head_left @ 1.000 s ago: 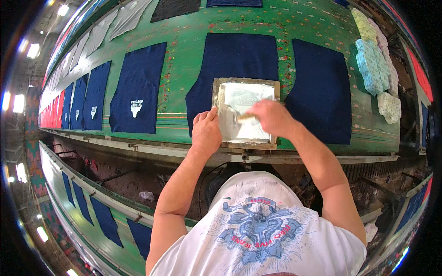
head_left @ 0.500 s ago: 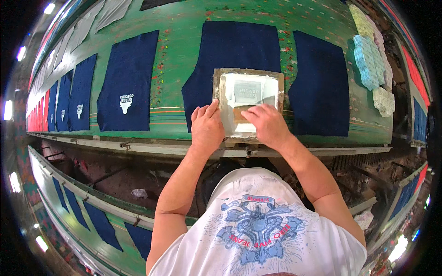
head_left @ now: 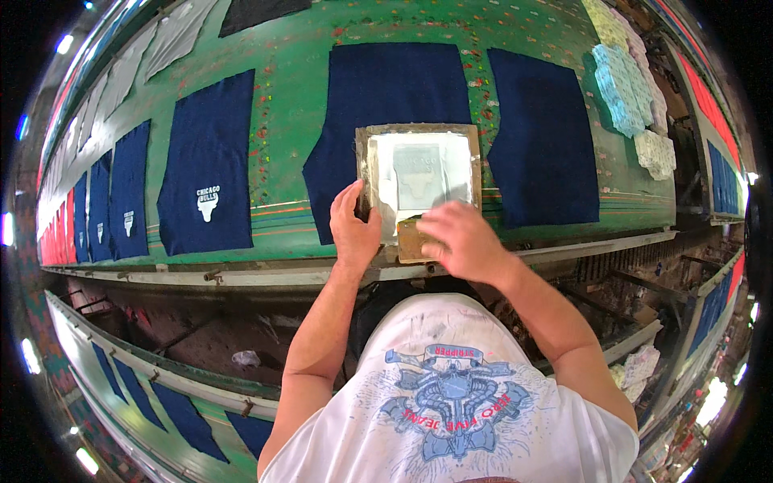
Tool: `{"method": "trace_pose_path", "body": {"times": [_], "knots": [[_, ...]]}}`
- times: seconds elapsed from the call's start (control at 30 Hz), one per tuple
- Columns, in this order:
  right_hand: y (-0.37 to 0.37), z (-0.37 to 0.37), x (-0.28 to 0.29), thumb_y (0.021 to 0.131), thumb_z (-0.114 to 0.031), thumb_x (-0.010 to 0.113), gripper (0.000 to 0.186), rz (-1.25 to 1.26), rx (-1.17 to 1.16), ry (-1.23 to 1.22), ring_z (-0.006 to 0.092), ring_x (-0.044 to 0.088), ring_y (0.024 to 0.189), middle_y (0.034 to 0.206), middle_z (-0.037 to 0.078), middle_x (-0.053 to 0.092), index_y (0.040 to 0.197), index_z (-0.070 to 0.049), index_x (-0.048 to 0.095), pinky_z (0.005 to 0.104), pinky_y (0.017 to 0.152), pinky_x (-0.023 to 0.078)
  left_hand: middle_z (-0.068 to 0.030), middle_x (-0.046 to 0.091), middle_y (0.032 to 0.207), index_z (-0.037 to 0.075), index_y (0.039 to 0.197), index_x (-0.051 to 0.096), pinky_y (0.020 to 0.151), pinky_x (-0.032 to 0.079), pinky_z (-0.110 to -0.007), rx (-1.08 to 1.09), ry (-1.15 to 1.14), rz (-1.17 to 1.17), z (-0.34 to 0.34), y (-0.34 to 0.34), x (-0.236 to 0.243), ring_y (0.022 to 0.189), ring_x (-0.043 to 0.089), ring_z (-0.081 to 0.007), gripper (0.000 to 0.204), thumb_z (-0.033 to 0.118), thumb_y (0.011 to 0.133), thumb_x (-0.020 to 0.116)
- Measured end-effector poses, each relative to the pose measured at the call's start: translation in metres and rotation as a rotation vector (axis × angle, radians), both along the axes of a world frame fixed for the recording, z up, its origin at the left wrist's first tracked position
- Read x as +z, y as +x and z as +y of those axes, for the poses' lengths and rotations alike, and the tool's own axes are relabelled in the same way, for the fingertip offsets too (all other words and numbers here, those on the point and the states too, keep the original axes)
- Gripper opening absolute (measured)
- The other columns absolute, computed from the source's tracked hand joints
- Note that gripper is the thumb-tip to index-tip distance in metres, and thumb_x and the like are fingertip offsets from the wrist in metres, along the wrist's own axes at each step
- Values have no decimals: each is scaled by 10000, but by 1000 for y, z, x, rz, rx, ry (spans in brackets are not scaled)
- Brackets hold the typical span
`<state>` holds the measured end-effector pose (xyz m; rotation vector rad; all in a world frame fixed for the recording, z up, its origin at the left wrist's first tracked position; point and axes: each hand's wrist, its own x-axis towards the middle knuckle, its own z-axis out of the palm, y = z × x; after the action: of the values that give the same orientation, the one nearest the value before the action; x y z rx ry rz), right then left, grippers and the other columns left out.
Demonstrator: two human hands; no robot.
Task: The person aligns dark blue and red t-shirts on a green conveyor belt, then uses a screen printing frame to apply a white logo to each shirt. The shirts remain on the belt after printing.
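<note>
My left hand (head_left: 354, 229): thumb spread, fingertips at screen frame (head_left: 475, 165). My right hand (head_left: 463, 240), apart: fingers curled, squeegee (head_left: 411, 245) beneath, grip unclear.

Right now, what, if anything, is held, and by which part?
The right hand holds a squeegee, seemingly by its right end; the left hand touches the printing frame at its left.

Head cam, fisheye, faces dn @ table (head_left: 282, 165).

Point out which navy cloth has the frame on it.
The navy cloth between the plain cloth and the nearest printed cloth; only it lies partly under the wooden frame.
</note>
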<state>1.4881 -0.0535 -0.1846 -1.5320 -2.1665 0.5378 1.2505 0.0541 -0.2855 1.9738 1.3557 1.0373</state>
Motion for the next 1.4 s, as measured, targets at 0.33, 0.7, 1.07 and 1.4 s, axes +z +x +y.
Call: {"method": "trace_pose_path", "body": {"times": [0.33,0.7,1.07,1.4], "knots": [[63,214,-33,1142,-658,481,737,-35,-192,-258,478,735,1119,1159,266,802,1196,1,809,555,1019,563,-161,760,1364,85,1327,771,1118,549,-472,37,-53,-159,-1,3,-8,1288,703,-376,544,-55,801,783],[85,237,-2,1155,-681,461,789,149,-240,-225,450,721,1232,1325,270,773,1319,28,766,496,1083,553,-213,741,1421,100,1041,775,1006,594,-415,-26,87,-291,-4,-2,6,1196,730,-336,330,-116,792,800],[48,-28,-24,1065,-152,635,493,758,-762,112,372,615,1449,1536,241,657,1523,31,629,455,1257,451,-189,677,1545,59,1070,726,892,544,-275,66,-182,-522,26,-3,23,1154,711,-154,284,-139,881,804],[171,-119,-55,1162,-210,656,545,806,-705,-39,206,627,1379,1518,158,660,1620,57,532,371,1189,485,-211,712,1481,51,1034,734,947,605,-328,21,-13,-365,-33,146,29,1258,719,-242,227,-85,869,811]]}}
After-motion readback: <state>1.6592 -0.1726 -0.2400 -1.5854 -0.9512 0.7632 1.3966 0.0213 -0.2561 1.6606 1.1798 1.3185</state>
